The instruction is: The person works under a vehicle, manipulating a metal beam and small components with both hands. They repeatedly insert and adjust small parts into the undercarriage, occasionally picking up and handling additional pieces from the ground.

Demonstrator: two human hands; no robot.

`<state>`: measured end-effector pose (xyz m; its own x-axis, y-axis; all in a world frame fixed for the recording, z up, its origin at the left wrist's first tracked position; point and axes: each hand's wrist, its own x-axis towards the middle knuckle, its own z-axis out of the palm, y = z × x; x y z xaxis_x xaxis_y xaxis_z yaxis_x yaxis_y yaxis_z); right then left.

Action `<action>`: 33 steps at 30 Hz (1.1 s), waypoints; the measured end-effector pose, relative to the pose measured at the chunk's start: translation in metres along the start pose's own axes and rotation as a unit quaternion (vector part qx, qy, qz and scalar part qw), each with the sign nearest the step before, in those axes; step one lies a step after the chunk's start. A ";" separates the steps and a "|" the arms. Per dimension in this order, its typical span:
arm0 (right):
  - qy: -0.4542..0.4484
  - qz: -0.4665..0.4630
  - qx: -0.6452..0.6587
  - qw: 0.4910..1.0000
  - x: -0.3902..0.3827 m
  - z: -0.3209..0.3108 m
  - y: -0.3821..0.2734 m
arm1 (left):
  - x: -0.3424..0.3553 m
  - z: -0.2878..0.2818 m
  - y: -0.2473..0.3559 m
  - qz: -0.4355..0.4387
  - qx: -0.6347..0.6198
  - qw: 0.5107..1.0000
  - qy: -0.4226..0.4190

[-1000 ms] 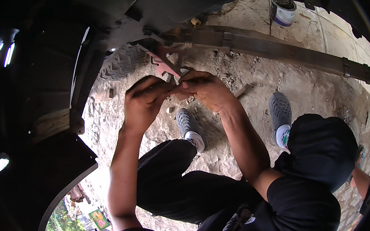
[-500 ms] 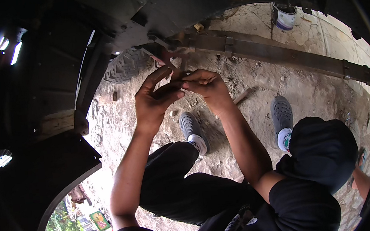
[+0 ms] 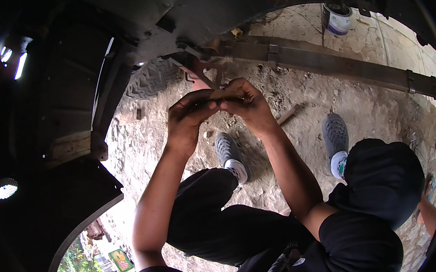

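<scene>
My left hand (image 3: 189,115) and my right hand (image 3: 248,103) meet in front of me, fingers curled and thumb tips almost touching. Between them they grip a small, thin brown piece (image 3: 218,93), mostly covered by the fingers; its kind cannot be made out. Just beyond my fingers stands a red metal bracket (image 3: 201,75), below the dark underside of a vehicle (image 3: 160,39).
A long leaf spring (image 3: 324,65) with clamps crosses the far side. Behind the bracket is a knobbly tyre (image 3: 148,80). A paint can (image 3: 338,21) stands at far right. Dark body panels (image 3: 55,198) enclose the left. Another person's arm (image 3: 430,214) shows at right.
My left hand's fingers, spread apart before, have closed in beside the right hand's. Both hands now pinch the brown piece, thumbs level. The view has shifted slightly.
</scene>
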<state>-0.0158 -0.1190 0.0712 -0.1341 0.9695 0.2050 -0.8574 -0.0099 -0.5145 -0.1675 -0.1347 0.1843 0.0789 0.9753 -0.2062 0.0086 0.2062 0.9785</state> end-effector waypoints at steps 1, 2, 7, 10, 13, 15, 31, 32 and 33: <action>0.011 0.010 -0.033 0.999 -0.001 0.001 0.001 | 0.001 -0.004 -0.002 0.006 0.022 1.000 0.003; 0.021 0.018 -0.068 0.997 -0.001 0.001 0.001 | 0.003 -0.008 -0.005 0.021 0.059 0.998 0.002; 0.057 0.097 -0.063 0.992 0.000 -0.003 0.008 | 0.004 -0.008 -0.007 0.097 0.162 0.982 0.007; 0.077 0.160 0.093 0.980 -0.004 -0.002 0.009 | 0.000 -0.002 -0.001 0.207 0.301 0.931 -0.026; 0.027 0.173 0.218 0.960 -0.005 -0.014 0.020 | -0.003 0.003 0.006 0.251 0.387 0.887 -0.034; 0.024 0.195 0.238 0.951 -0.006 -0.009 0.019 | -0.006 -0.002 0.008 0.256 0.440 0.861 -0.023; 0.043 0.163 0.109 0.980 -0.003 -0.016 0.007 | 0.010 -0.008 -0.008 0.328 0.458 0.826 0.000; 0.065 0.134 0.108 0.983 -0.002 -0.013 0.006 | 0.014 -0.009 -0.010 0.305 0.450 0.840 0.003; 0.098 0.100 0.077 0.987 0.002 -0.016 0.007 | 0.016 -0.012 -0.012 0.280 0.441 0.852 0.006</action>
<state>-0.0144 -0.1128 0.0545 -0.2217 0.9732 -0.0614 -0.8908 -0.2278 -0.3933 -0.1780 -0.1203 0.1694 0.3076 0.9027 0.3009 0.7198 -0.4276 0.5469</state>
